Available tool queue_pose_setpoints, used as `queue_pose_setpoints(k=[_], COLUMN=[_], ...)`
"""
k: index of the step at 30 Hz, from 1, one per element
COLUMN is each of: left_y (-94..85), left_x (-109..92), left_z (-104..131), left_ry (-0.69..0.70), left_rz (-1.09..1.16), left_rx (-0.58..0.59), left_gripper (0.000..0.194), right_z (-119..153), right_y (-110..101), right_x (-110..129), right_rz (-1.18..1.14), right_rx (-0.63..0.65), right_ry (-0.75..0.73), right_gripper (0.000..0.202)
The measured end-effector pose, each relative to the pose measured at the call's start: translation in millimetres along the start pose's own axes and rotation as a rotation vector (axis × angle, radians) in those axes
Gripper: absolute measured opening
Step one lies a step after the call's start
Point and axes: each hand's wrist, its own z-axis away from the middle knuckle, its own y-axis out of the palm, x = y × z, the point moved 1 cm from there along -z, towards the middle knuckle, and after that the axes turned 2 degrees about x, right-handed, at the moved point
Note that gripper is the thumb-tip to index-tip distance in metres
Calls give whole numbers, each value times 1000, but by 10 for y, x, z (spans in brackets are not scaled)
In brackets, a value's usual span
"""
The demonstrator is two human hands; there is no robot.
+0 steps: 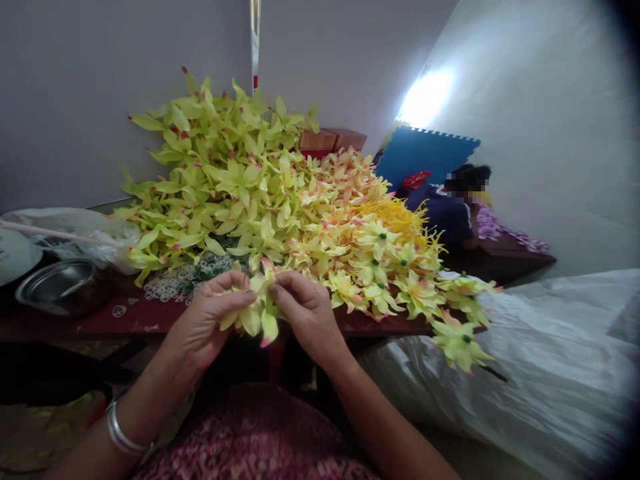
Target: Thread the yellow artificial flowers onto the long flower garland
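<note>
Between my two hands, near the table's front edge, is a yellow-green artificial flower (253, 310) with a pink petal tip. My left hand (220, 310) pinches it from the left, thumb on the petals. On the other side my right hand (305, 310) has thumb and fingers closed on the same flower. Behind them rises a big pile of yellow-green petal pieces (240, 180). Assembled flowers with dark green centres (377, 267) lie to the right. Small white and green rings (173, 283) are heaped behind my left hand.
A metal bowl (63, 287) and a plastic bag (100, 230) are at the left. Yellow stringy pieces (405, 223) lie behind the flowers. White sacking (550, 353) fills the right. A person in dark blue (440, 210) sits beyond, near purple pieces (487, 223).
</note>
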Motion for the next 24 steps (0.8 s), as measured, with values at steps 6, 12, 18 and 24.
queue_pose_setpoints(k=[6,12,18,24], left_y=[65,83,75,68], left_x=[-10,11,51,60], left_z=[1,1,26,39], left_ry=[1,71,157,165], left_rz=[-33,-94,-137,-161], left_rx=[-58,-209,-228,-197], left_gripper=[20,20,16,15], right_z=[-10,26,54,82], right_y=[6,56,93,57], right_x=[-41,-167,-92,-83], right_rz=[46,93,454,336], right_rx=[-9,-133,-145,-15], right_ry=[-73,-171,-448,-349], right_gripper=[10,11,15,16])
